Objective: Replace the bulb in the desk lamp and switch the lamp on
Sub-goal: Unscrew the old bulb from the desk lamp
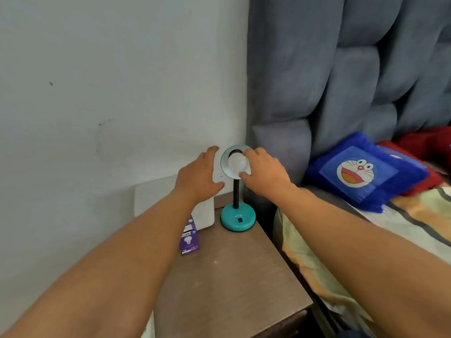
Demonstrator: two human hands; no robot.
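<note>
A small teal desk lamp stands on its round base (238,219) at the back of a brown bedside table (231,276). Its black neck rises to a teal shade (225,157) that faces me. A white bulb (236,162) sits in the shade, unlit. My right hand (264,173) grips the bulb from the right, thumb below and fingers above. My left hand (199,178) is just left of the shade with its fingers spread, holding nothing. A purple bulb box (189,237) lies on the table near the left edge.
A white box-shaped device (203,214) stands against the wall behind my left hand. A grey padded headboard (341,81) rises on the right. The bed beside the table carries a blue cartoon cushion (361,170) and a striped sheet (402,228).
</note>
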